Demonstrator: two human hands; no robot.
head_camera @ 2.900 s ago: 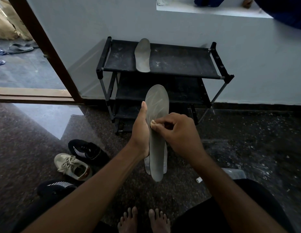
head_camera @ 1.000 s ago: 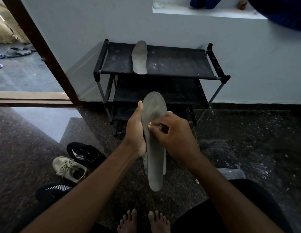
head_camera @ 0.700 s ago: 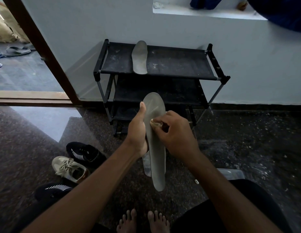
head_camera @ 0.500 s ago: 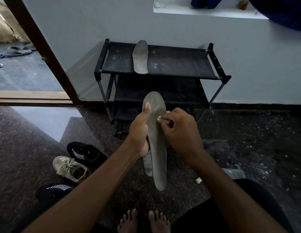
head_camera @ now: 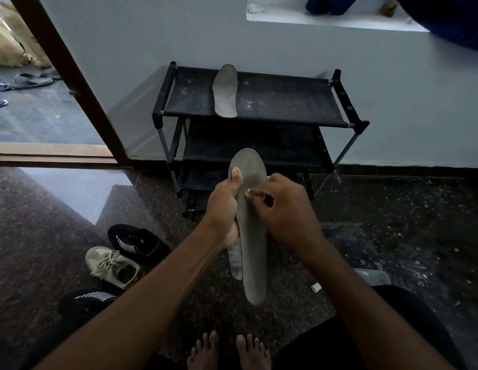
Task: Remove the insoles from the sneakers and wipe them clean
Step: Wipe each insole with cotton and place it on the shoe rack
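My left grip is closed round the grey insole, thumb up its left edge, holding it upright in front of the shoe rack. My right grip is curled, pinching the insole's upper part; can't tell if it holds a wipe. Second insole lies on the rack's top shelf.

No word, brand or number is showing legibly anywhere. The black sneaker is displaying only white stripes, and the grey insole is presenting a plain, unprinted face.
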